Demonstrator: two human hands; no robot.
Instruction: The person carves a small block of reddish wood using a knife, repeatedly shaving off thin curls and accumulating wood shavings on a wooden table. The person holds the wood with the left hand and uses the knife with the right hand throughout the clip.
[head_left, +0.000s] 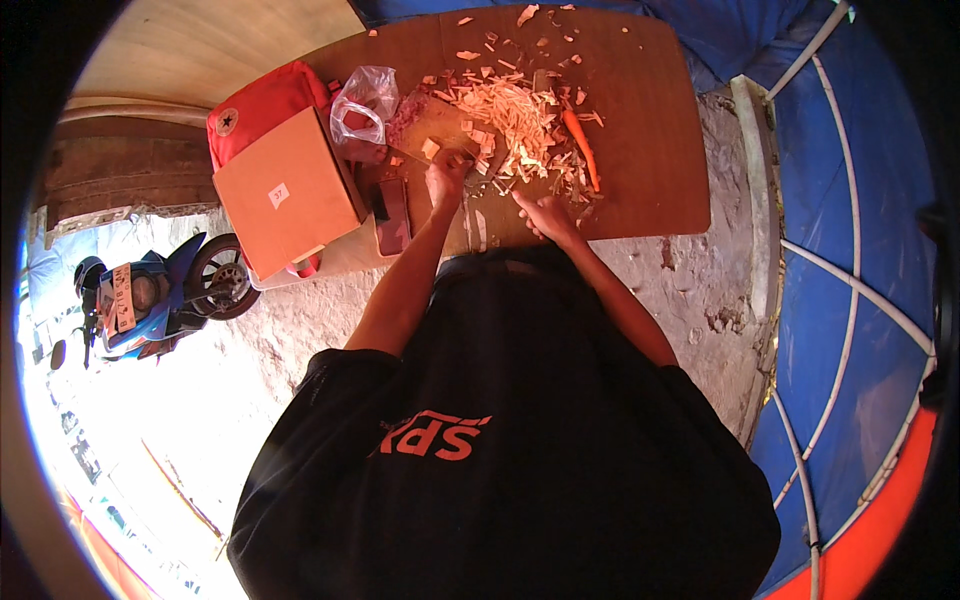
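On the brown table lies a heap of pale slivers and chips (515, 125) that look like wood. At the heap's near left side, my left hand (447, 178) has its fingers curled together beside small pale pieces; what they pinch is too small to make out. My right hand (545, 215) is low at the table's near edge, fingers closed, with the tip of something thin and dark by them. A slender orange object (580, 143), its kind unclear, lies along the heap's right side. A yellowish board-like patch (440, 120) shows left of the heap.
Left on the table are a dark phone (392, 217), a clear plastic bag (365, 105), a cardboard box (280, 195) and a red bag (270, 105). A motorcycle (150, 300) stands beyond, left. Blue sheeting (840, 200) on white poles hangs at right.
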